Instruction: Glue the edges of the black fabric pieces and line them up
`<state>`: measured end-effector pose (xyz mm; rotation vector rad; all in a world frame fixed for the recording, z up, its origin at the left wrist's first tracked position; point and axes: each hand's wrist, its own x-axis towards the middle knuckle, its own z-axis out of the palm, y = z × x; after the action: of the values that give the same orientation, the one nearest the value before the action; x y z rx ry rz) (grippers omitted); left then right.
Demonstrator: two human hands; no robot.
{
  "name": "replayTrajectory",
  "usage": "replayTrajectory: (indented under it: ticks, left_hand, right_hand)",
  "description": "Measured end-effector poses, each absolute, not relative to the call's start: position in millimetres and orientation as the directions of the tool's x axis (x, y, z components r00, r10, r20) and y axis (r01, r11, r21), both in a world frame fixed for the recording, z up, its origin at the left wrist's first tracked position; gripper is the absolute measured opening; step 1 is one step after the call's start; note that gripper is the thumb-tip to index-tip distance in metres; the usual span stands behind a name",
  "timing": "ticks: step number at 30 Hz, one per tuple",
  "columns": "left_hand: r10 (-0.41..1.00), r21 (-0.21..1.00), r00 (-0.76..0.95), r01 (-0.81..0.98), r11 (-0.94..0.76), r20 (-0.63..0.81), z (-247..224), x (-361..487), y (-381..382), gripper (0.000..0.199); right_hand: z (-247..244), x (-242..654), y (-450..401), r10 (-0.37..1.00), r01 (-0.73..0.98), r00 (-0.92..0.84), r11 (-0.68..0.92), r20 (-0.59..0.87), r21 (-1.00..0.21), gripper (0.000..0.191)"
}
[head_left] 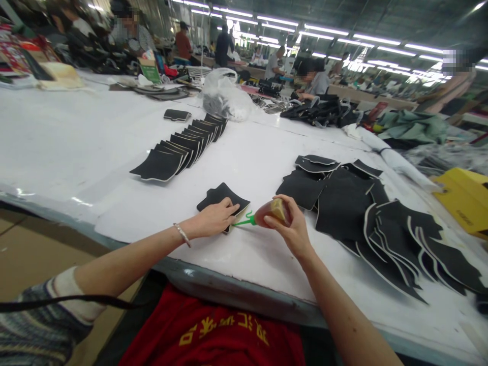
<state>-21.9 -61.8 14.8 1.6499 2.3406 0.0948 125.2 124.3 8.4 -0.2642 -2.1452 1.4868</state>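
Note:
My right hand (290, 223) is wrapped round a squeeze bottle (267, 213) of amber liquid, tipped on its side. Its thin green nozzle (244, 220) points left and meets the near edge of a black leather-like piece (221, 195) with a pale underside. On that piece rests my left hand (219, 217), gripping it near the right edge with fingers on top; the thumb side is partly hidden. A bracelet (182, 235) circles the left wrist.
Overlapping black pieces (160, 162) form a row at the back left, with a single piece (177, 115) behind. A loose heap of them (343, 203) lies right of the bottle. Further off are a plastic bag (229, 96), a yellow box (463, 198) and several people at other tables.

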Motion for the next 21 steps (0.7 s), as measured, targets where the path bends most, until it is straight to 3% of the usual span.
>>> replayTrajectory:
  ticks: [9,16,21]
  left_hand:
    - [0.932,0.213,-0.322,0.911,0.352,-0.163,11,-21,-62,0.038]
    - [0.959,0.055,-0.198,0.975,0.213,-0.205,15,-22,-62,0.037]
    - [0.964,0.035,-0.184,0.98,0.195,-0.194,11,-23,-63,0.033]
  right_hand:
    - [5,129,127,0.401,-0.141,-0.871,0.348,0.283,-0.927,0.051]
    - [9,125,144,0.464,-0.148,-0.785,0.502,0.41,-0.852,0.053]
    - [6,131,136,0.389,-0.164,-0.849,0.449,0.358,-0.878,0.051]
